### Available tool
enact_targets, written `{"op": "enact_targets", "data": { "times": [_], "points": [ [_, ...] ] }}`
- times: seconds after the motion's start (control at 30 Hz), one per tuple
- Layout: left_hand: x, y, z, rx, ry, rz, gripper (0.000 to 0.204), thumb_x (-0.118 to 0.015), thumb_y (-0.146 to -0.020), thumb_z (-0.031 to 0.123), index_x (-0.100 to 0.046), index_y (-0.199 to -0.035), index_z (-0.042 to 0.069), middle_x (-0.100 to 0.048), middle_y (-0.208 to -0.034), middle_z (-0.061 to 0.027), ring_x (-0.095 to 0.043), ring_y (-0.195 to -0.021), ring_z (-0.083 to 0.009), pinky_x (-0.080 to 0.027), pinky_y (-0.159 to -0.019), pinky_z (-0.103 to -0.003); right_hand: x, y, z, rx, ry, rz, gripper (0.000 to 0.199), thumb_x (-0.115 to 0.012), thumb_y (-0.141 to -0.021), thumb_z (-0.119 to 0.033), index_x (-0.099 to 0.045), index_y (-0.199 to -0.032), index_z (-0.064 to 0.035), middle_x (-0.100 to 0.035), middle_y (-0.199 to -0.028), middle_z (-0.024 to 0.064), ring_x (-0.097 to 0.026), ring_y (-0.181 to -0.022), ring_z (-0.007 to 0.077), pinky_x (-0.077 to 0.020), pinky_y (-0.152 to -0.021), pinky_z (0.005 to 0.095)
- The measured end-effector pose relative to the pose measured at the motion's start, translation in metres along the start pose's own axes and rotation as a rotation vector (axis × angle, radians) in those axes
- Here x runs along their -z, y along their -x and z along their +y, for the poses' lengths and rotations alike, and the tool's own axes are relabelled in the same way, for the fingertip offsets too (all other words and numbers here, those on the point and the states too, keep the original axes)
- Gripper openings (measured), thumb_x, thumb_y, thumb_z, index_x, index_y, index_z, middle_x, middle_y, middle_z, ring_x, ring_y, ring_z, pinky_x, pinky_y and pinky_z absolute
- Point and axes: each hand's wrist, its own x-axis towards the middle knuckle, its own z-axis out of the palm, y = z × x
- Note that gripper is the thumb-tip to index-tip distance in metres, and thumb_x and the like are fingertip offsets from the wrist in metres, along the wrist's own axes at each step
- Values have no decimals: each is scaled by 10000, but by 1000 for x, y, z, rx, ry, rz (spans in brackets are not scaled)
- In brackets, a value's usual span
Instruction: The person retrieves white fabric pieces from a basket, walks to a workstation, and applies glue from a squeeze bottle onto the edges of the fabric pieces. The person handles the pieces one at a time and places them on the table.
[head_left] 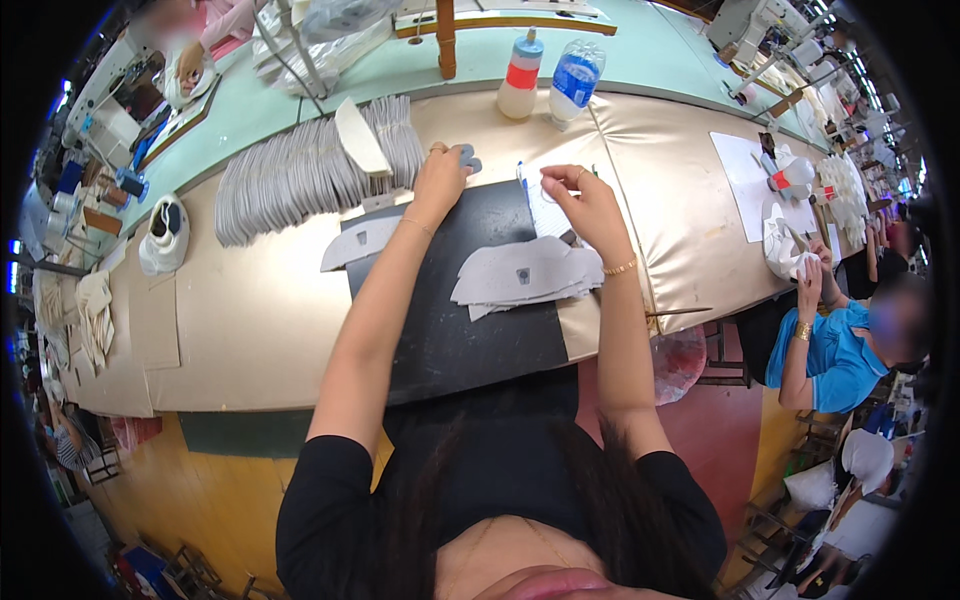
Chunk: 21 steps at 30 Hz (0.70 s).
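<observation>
My left hand [440, 182] reaches over the far edge of the black mat [460, 345], its fingers closed at some small rounded blue-grey pieces [468, 158]. My right hand [592, 208] is above a white sheet [545, 212] with blue marks, thumb and forefinger pinched together; anything between them is too small to tell. Between my forearms lies a loose stack of curved light-grey pieces [500, 268], the top one bearing a small dark patch. Another grey piece [358, 242] with a similar patch lies at the mat's left edge, partly behind my left forearm.
A long row of grey pieces [300, 175] stands packed at the far left, a cream piece [362, 138] on top. Two bottles, one with a red band [521, 75] and one blue-labelled [576, 85], stand at the back. A co-worker in blue [825, 345] sits at right.
</observation>
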Motion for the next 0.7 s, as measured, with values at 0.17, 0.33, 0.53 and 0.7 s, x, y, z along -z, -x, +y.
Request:
{"op": "enact_targets", "data": {
  "times": [0.17, 0.33, 0.53, 0.7],
  "points": [
    [-33, -31, -7, 179, 66, 188, 498, -684, -777, 155, -511, -1205, -32, -470, -1136, -268, -575, -961, -396, -489, -810, -412, -6, -70, 25, -53, 1, 136, 354, -625, -844, -260, -605, -1093, -10, -663, -902, 122, -639, -849, 208, -496, -723, 299],
    [-46, -44, -20, 135, -11, 104, 364, -702, -749, 123, -567, -1068, 12, -472, -1104, -245, -578, -931, -385, -492, -806, -406, -45, -160, 40, 196, 128, 491, 651, -589, -865, -344, -299, -1367, -47, -645, -897, 165, -650, -821, 199, -523, -582, 259],
    [-38, -47, -22, 218, 70, 106, 247, -720, -705, 90, -593, -907, 27, -545, -1023, -201, -580, -906, -367, -485, -803, -405, -48, -188, 6, -414, -841, 112, 775, -231, -903, -639, -46, -1408, -80, -640, -910, 223, -638, -618, 207, -526, -492, 258],
    [-23, -44, -27, 348, 624, 40, 248, -681, -748, 56, -600, -979, 8, -626, -823, -100, -612, -783, -229, -498, -704, -303, -46, -211, 22, -565, -1192, -69, 694, -151, -896, -662, -276, -1290, -104, -549, -1135, 263, -637, -784, 263, -553, -600, 302]
  ]
}}
